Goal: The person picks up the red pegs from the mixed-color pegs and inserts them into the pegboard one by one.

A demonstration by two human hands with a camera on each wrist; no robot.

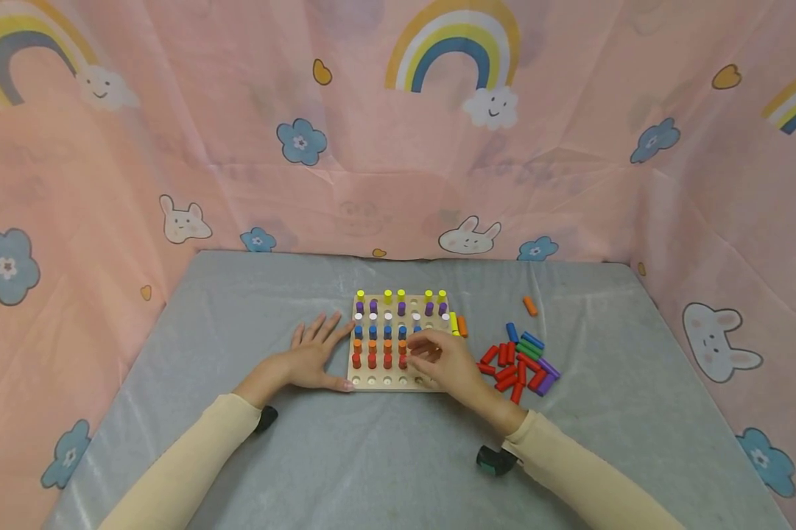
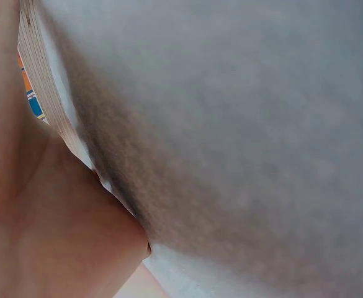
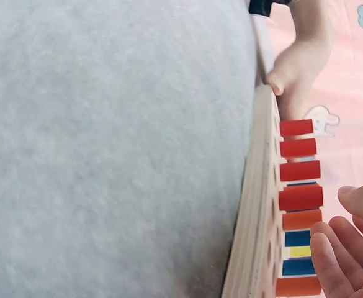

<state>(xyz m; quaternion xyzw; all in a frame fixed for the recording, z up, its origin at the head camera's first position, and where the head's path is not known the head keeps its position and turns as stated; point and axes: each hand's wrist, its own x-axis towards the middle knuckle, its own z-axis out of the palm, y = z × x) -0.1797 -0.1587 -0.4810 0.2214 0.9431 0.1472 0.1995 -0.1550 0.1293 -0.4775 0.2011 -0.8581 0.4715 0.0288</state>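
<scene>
A wooden pegboard [image 1: 379, 388] lies on the table with rows of upright yellow, purple, white, blue, orange and red pegs. My left hand [image 1: 314, 361] rests flat at its left edge with fingers spread, thumb at the near corner. Over the right part of the board is my right hand [image 1: 445, 362], its thumb apart from its fingers and nothing seen between them. In the right wrist view, these fingers [image 3: 333, 257] are close to the tops of the red pegs [image 3: 300, 198] and orange pegs [image 3: 301, 220]. This hand hides part of the board's right side.
Right of the board lies a loose heap of mostly red pegs [image 1: 506, 372], with several blue, green and purple ones. A yellow peg [image 1: 453, 322] and an orange peg [image 1: 462, 326] lie by the board's right edge. Another orange peg [image 1: 530, 306] lies farther back. Pink patterned cloth [image 1: 344, 213] surrounds the grey table.
</scene>
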